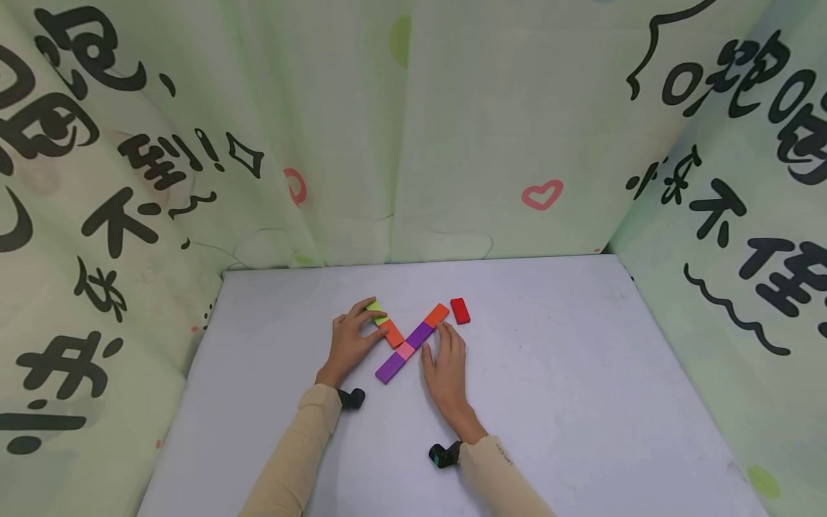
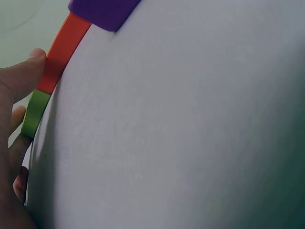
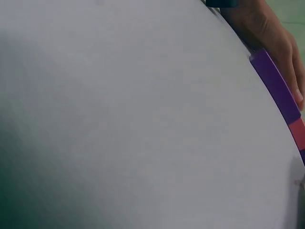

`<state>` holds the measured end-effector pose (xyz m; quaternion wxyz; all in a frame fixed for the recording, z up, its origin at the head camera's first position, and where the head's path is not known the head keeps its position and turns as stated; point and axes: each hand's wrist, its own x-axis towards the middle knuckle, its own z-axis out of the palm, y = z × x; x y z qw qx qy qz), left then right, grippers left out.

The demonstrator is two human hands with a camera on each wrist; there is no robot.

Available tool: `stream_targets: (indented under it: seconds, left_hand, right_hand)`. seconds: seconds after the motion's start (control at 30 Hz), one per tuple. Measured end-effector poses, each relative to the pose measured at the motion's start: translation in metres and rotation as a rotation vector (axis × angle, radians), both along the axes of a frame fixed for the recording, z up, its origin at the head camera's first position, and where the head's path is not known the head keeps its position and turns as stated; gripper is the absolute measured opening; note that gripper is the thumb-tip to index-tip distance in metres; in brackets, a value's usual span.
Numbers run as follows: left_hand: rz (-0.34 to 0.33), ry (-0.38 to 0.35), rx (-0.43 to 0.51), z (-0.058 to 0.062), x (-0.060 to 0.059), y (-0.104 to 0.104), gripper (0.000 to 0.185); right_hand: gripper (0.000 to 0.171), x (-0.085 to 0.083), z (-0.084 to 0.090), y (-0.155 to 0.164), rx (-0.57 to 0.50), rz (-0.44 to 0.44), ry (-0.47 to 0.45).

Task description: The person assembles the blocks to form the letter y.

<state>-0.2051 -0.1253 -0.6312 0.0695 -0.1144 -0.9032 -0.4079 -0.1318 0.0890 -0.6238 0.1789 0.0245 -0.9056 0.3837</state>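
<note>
Nearest the camera, two beige sleeves: left sleeve point(image 1: 291, 452) and right sleeve point(image 1: 500, 474), entering from the lower edge of the head view. Pale green curtain point(image 1: 465, 143), with black lettering and a pink heart point(image 1: 542, 194), standing behind and to both sides of the white surface point(image 1: 568, 359). Left hand point(image 1: 352, 341): thumb against the near orange block point(image 1: 391, 333), fingers bent against the green block point(image 1: 375, 310) and partly covering it; whether they grip cannot be told. Right hand point(image 1: 449, 373): fingers relaxed and apart, holding nothing, tips at or just beside the far purple block point(image 1: 421, 335); contact is unclear. Black wrist cameras, left point(image 1: 352, 399) and right point(image 1: 444, 455), at the cuffs. Blocks, mid-surface between and beyond the hands: a slanting line composed, from its near end, of the near purple block point(image 1: 390, 367), the small pink block point(image 1: 405, 350), the far purple block and the far orange block point(image 1: 436, 315). The green and near orange blocks, end to end, slant down to this line at the pink block. Red block point(image 1: 460, 311): separate, just right of the far orange block, beyond the right fingertips.
</note>
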Motion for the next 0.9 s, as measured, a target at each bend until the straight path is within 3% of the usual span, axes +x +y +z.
stream_targets:
  seconds: [0.9]
  left_hand:
    - [0.000,-0.001,0.003,0.000,0.002,0.000,0.032]
  right_hand:
    - [0.050,-0.024,-0.001,0.010,0.044,0.017,-0.032]
